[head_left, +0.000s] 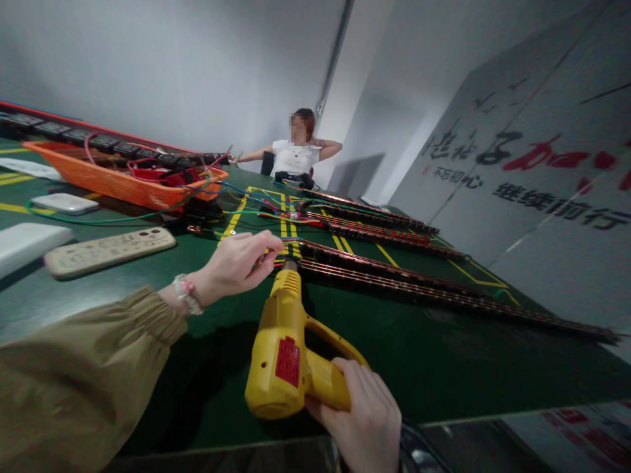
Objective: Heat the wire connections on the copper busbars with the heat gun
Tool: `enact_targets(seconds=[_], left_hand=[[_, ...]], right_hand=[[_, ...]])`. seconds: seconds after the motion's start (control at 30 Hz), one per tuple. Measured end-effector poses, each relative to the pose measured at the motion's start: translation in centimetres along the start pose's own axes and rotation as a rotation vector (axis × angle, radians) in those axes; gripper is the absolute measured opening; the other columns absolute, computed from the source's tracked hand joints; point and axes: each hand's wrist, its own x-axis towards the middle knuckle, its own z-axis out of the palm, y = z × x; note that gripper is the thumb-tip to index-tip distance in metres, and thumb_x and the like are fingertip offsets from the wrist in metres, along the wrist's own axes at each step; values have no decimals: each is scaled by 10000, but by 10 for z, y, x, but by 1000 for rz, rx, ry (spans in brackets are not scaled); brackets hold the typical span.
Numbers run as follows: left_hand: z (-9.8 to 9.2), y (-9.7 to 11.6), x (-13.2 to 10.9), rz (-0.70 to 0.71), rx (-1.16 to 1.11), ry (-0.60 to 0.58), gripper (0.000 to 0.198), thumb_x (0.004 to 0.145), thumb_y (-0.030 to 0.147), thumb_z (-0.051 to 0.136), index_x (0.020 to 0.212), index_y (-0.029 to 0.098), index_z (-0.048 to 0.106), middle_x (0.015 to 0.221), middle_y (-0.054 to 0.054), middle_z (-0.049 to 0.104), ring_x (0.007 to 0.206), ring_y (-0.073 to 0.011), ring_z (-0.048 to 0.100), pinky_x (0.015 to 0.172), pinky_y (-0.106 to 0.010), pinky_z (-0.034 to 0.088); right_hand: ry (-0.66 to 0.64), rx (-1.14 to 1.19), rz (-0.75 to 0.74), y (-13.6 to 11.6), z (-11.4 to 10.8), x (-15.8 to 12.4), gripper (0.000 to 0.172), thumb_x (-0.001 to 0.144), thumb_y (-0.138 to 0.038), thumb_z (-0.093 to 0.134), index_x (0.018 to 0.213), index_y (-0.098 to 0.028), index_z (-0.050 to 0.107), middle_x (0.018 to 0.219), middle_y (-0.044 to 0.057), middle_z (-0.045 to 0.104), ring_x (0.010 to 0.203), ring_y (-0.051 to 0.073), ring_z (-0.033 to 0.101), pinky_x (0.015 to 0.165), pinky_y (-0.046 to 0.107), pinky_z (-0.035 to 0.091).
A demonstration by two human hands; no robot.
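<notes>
The right hand (362,420) is clenched round the grip of a yellow heat gun (283,348). The gun's long axis runs away from that wrist, with the nozzle pointing forward at thin coloured wires (284,242). Just past the nozzle, the left hand (236,263) pinches those wires between thumb and forefinger. This probably goes best with a steady nozzle and the fingertips clear of the hot air. Beyond the left hand, long copper-coloured strips (394,276) lie on the green table (444,355).

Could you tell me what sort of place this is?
Likely an electronics assembly workshop: heat gun in the right hand, wires pinched by the left hand, long copper strips on a green bench.
</notes>
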Motion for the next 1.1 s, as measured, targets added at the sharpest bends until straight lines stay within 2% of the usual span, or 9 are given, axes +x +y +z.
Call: enact_targets(seconds=[0.13,0.23,0.37,0.53,0.67,0.77,0.9,1.1], left_hand=[[28,-20,-8,-97,158,-170,215,866,254,373,977,163,534,878,-42,622,698,-135,570,621,-246,412],[38,-28,-14,-186,153,-226,193,853,308,394,919,192,533,891,-32,616,756,-149,577,624,-239,408],[41,-24,-16,-159,185,-284,227,857,342,379,896,193,546,904,-45,606,798,-166,582,651,-250,422],[42,-23,-15,-231,220,-347,312,882,384,319,883,186,561,928,-59,614,719,-161,598,599,-250,413],[42,-29,-14,-297,209,-382,390,903,376,255,835,186,589,910,-63,645,821,-179,610,618,-241,410],[42,-35,-13,-296,195,-406,409,900,385,257,836,193,612,922,-63,661,849,-183,609,631,-240,405],[42,-40,-10,-287,157,-421,434,886,420,269,781,210,634,845,-52,669,777,-178,608,579,-236,362],[42,-45,-8,-388,62,-418,443,865,463,295,769,235,663,714,-26,656,621,-139,566,504,-226,279]], right_hand=[[35,7,29,1,6,-5,494,833,-634,421,872,-160,555,712,26,588,645,163,539,674,288,364],[29,23,62,1,8,-7,505,826,-649,420,880,-166,557,726,22,588,664,165,536,689,292,356],[-26,12,22,0,0,-1,497,819,-642,446,875,-162,563,721,21,589,662,157,547,673,278,363],[-41,-14,-5,0,-4,3,506,829,-645,424,863,-162,570,701,21,590,644,153,552,642,274,375],[-54,21,35,2,1,-1,519,827,-657,408,874,-167,572,715,30,593,669,166,551,661,290,374],[-65,53,73,2,4,-3,540,821,-677,387,862,-171,571,712,32,591,670,168,545,661,295,369],[-54,61,80,2,5,-4,526,816,-671,406,864,-172,566,733,29,596,671,162,544,670,292,374],[-60,44,70,4,5,-4,531,816,-675,395,856,-176,573,722,30,593,671,170,552,672,297,380]])
